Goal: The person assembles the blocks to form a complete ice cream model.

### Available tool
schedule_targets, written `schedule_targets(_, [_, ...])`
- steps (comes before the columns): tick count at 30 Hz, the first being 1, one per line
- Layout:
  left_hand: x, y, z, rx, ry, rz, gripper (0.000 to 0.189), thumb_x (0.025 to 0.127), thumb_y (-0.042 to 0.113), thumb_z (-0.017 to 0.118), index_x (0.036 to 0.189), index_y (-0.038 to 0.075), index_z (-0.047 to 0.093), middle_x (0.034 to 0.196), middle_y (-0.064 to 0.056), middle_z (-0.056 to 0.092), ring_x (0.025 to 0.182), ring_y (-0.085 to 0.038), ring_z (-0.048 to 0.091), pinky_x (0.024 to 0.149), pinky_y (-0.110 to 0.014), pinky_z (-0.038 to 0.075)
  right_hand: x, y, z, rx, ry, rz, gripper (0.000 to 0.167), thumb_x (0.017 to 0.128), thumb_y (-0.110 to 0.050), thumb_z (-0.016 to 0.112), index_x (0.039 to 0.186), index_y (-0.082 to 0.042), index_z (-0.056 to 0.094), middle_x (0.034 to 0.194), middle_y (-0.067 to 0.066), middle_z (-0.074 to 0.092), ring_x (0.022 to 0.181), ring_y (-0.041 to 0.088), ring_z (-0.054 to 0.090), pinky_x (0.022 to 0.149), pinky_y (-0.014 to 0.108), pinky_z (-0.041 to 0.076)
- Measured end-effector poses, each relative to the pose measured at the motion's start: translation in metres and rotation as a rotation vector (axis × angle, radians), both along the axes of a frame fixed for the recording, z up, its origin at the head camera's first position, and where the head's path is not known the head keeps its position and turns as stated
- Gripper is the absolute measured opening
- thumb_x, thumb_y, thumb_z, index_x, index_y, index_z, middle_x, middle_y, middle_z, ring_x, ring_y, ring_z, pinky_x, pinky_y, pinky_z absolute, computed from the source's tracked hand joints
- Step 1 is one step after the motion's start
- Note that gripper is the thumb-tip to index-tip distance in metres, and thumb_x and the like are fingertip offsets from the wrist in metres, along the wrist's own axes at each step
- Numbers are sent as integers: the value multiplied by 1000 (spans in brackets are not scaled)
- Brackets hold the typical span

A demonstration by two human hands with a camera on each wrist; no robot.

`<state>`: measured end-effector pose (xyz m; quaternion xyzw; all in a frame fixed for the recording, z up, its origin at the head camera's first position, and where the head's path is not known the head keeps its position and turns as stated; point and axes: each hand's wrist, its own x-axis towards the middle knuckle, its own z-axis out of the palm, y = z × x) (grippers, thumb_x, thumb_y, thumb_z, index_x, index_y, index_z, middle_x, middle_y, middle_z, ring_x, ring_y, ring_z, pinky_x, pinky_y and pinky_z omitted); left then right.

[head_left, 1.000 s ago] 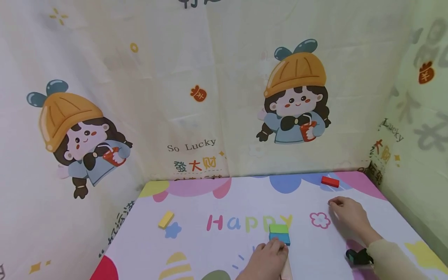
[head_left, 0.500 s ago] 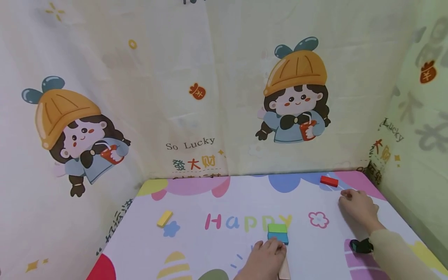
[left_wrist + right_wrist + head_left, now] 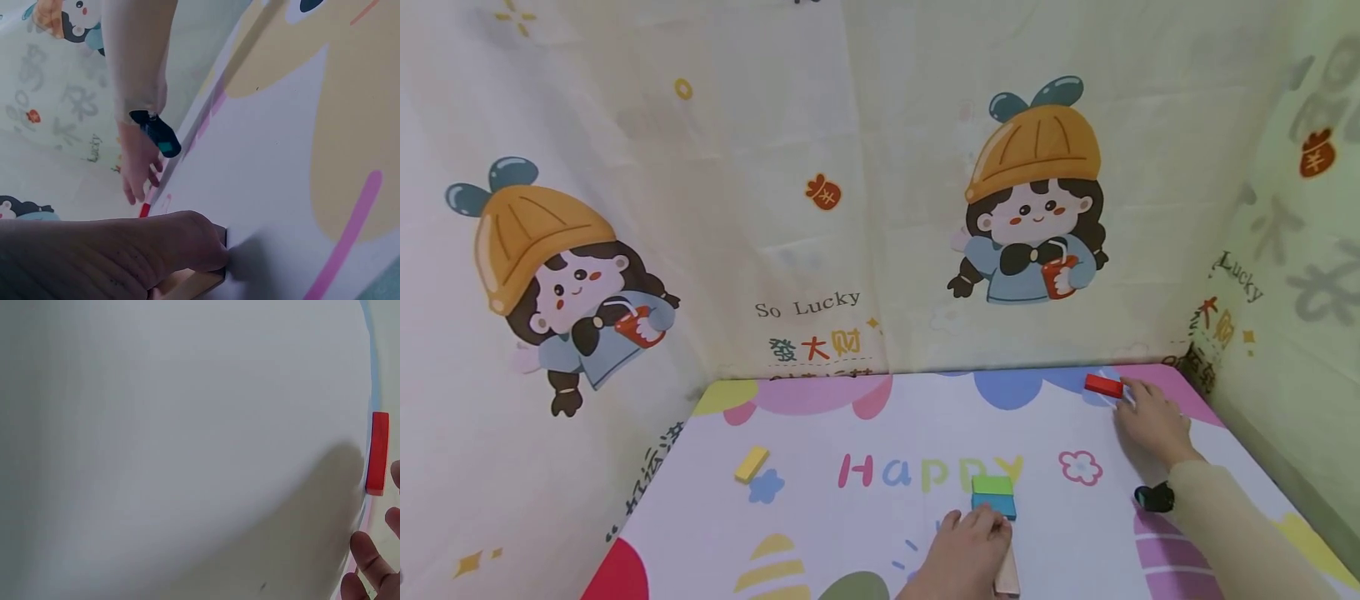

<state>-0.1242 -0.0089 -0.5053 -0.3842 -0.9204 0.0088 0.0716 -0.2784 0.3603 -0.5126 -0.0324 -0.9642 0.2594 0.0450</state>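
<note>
In the head view my left hand (image 3: 966, 546) bends its fingers over a plain wooden block (image 3: 1007, 571), close to the near edge of a blue block (image 3: 993, 505). A green block (image 3: 992, 485) lies flush behind the blue one. The left wrist view shows pale wood (image 3: 197, 282) under the curled left hand, which hides much of it. Toward the back right, my right hand (image 3: 1153, 421) reaches out with fingers spread. Its fingertips are right at the right end of a red block (image 3: 1103, 385). The right wrist view has those fingers (image 3: 372, 559) just below the red block (image 3: 378, 454).
A yellow block (image 3: 752, 465) lies on the left part of the printed table mat (image 3: 910, 425). Cloth with cartoon prints hangs behind the table (image 3: 910, 250) and along both sides. The right wrist wears a black band (image 3: 1153, 497).
My right hand has moved forward toward the back of the table, its fingers spreading out to the red block. The left hand stays at the wooden block. The head view shifts slightly.
</note>
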Motion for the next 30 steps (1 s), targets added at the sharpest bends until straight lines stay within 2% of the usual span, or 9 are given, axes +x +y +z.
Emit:
schedule_targets(4, [0,0,3,-12,-43,9,67,82,65,75,136,27,67,131,14,57,126,-5,51,94,-38,51,-6,-1,1,36,-24,6,62,105,-24,44,157,5,28,155,39,25,125,72,28,95,82,27])
schedule_targets(7, [0,0,5,-32,-90,15,70,84,69,70,139,28,64,136,14,55,131,-5,50,96,-39,50,-8,-1,-1,64,-34,-2,60,104,-23,46,153,7,33,152,40,29,121,70,32,93,80,30])
schedule_targets(10, [-1,-1,5,-44,-106,13,72,85,72,67,141,27,62,138,13,54,133,-6,49,97,-39,50,-10,-1,-2,58,-20,-26,57,101,-22,52,148,8,40,145,41,39,114,67,40,89,77,33])
schedule_targets(17, [-2,-3,7,-56,-110,20,74,86,74,65,143,28,60,139,13,53,136,-6,48,99,-39,50,-11,-7,-3,-43,49,-95,49,96,-19,61,134,11,51,128,37,57,108,58,51,85,71,31])
schedule_targets(21, [-2,-3,7,-55,-111,16,74,86,76,63,143,28,60,138,13,53,134,-6,48,98,-39,50,-10,-9,-3,-71,48,-131,46,95,-20,64,127,12,53,120,36,60,103,54,53,85,70,29])
schedule_targets(30, [-3,-2,2,-69,-75,7,73,87,76,62,142,28,61,137,13,54,132,-6,50,96,-38,51,-9,-15,3,-98,-14,-173,53,95,-19,62,134,15,50,128,39,56,111,53,52,88,68,30])
